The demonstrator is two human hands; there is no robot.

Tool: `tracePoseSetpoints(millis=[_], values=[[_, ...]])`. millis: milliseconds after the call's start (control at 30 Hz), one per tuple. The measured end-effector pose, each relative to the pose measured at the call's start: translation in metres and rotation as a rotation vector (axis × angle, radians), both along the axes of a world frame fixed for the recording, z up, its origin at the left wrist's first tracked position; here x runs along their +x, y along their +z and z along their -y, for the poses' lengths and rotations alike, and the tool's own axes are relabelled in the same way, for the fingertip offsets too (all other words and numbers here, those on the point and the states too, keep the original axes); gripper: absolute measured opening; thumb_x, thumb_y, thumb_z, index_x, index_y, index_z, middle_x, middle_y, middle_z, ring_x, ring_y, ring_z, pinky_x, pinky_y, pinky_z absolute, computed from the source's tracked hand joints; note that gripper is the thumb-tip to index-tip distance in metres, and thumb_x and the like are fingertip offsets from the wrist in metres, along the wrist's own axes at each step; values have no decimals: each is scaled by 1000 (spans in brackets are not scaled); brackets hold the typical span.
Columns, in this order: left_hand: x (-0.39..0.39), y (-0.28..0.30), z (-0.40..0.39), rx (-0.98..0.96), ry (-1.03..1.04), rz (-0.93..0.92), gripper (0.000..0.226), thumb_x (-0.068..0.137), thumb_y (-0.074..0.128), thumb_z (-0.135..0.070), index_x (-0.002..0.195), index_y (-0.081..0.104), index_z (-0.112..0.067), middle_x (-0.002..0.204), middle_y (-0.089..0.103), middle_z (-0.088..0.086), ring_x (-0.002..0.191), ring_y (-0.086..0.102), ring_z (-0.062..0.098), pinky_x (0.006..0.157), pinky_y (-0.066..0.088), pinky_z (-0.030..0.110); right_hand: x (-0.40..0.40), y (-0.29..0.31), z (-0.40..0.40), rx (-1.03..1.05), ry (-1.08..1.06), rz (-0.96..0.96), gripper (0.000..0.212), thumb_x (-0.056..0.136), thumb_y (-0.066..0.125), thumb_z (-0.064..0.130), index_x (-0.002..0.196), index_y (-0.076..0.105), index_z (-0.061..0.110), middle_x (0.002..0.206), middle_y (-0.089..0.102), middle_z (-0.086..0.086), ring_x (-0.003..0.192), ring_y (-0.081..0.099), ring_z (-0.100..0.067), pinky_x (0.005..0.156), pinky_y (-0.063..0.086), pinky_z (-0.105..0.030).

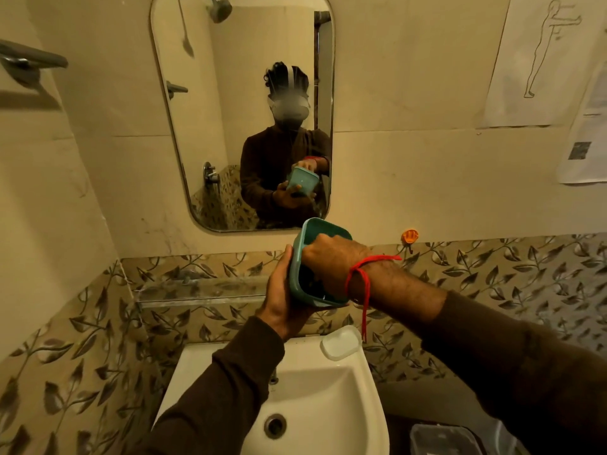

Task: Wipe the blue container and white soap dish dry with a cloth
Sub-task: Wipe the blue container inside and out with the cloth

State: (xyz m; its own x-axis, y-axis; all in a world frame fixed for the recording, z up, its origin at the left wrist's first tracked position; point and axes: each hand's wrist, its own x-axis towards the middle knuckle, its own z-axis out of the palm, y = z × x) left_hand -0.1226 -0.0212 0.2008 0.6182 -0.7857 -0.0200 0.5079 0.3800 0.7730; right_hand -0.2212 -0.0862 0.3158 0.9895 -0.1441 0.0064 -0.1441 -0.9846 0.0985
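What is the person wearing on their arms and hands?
Both arms have long dark brown sleeves. The right sleeve is pushed up the forearm. A red thread is tied round the right wrist, its loose ends dangling. The left hand and right hand are bare: no gloves.

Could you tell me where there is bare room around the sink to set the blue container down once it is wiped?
The sink's back ledge is bare left of the soap dish, which fills the right corner. The shelf under the mirror also looks bare. Both hands, left and right, crowd the container.
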Motion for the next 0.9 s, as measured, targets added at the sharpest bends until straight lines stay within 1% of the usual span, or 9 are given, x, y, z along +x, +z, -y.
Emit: tracePoseSetpoints(millis=[67, 100, 167, 300, 400, 433, 567, 767, 900], values=[[3, -3, -1, -40, 7, -14, 60, 98, 36, -62, 132, 64, -22, 131, 66, 18, 115, 65, 37, 84, 56, 56, -8, 0, -1, 220, -16, -84, 41, 95, 51, 6, 134, 45, 19, 92, 62, -8, 83, 60, -15, 65, 44, -17], [4, -3, -2, -61, 10, -28, 59, 98, 36, -61, 128, 67, -21, 130, 67, 18, 112, 66, 36, 87, 55, 57, -3, -3, 2, 290, -7, -21, 36, 91, 56, 6, 125, 60, 18, 87, 63, -5, 82, 64, -16, 64, 50, -19], [3, -3, -4, -93, 3, -46, 58, 99, 35, -60, 122, 71, -20, 127, 68, 20, 111, 67, 39, 93, 51, 65, 8, -11, 9, 477, -62, 109, 26, 84, 65, 10, 109, 70, 17, 90, 68, -2, 83, 66, -17, 70, 57, -29], [1, 1, -6, -174, 1, -95, 56, 102, 32, -57, 120, 68, -18, 116, 73, 21, 99, 73, 40, 76, 58, 64, 13, -17, 6, 1164, -182, 291, 19, 81, 71, 3, 98, 71, 11, 95, 70, -9, 84, 66, -19, 76, 59, -35], [3, 1, -9, -192, 9, -110, 57, 101, 33, -59, 124, 65, -17, 116, 72, 25, 99, 72, 44, 86, 54, 63, 14, -10, 10, 1560, -171, 609, 23, 81, 68, 0, 100, 69, 14, 106, 70, -10, 101, 67, -27, 85, 57, -44], [3, 1, -11, -193, -1, -138, 59, 100, 34, -60, 124, 65, -15, 117, 71, 27, 99, 71, 46, 89, 53, 64, 17, -5, 14, 1579, -170, 718, 24, 81, 68, 1, 100, 68, 16, 107, 69, -9, 102, 67, -27, 83, 58, -42], [-1, 1, -13, -212, -59, -250, 64, 99, 40, -57, 116, 73, -6, 120, 67, 31, 101, 69, 50, 89, 50, 70, 15, 8, 32, 1078, -50, 916, 30, 77, 75, 7, 103, 68, 19, 108, 66, 2, 103, 64, -19, 78, 59, -36], [-19, 13, -10, -129, -69, -204, 57, 100, 40, -57, 124, 65, -12, 117, 69, 31, 98, 71, 48, 84, 56, 65, 12, 3, 23, -22, 263, 423, 47, 83, 66, 4, 127, 57, 18, 134, 49, -4, 123, 49, -25, 96, 51, -39], [-27, 14, -8, -79, -74, -217, 61, 99, 40, -59, 129, 61, -10, 107, 72, 30, 88, 74, 45, 74, 61, 60, 15, 11, 23, -230, 285, 336, 44, 86, 64, 10, 129, 56, 15, 135, 49, -5, 120, 54, -26, 91, 53, -37]])
